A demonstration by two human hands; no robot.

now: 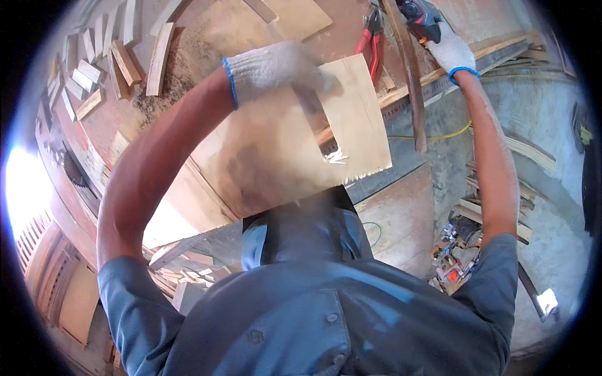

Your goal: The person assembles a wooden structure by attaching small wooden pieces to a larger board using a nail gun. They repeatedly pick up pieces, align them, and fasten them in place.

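A pale plywood board (360, 116) with a long slot cut through it and a splintered near edge lies tilted in front of my body. My left hand (273, 70), in a white knit glove with a blue cuff, is over its far side beside the slot. Its fingers are blurred, and I cannot tell whether they grip the board. My right hand (450, 51), gloved the same way, is closed on a dark blue power tool (421, 14) at the far right of the bench. The tool's kind is unclear, as the picture cuts it off.
Red-handled pliers (371, 44) and a dark wooden stick (411, 75) lie between my hands. Several short wood pieces (125, 62) are spread over the sawdust-covered bench at far left. A toothed saw blade (74, 169) sits at left. Wood strips and tools (454, 250) clutter the floor at right.
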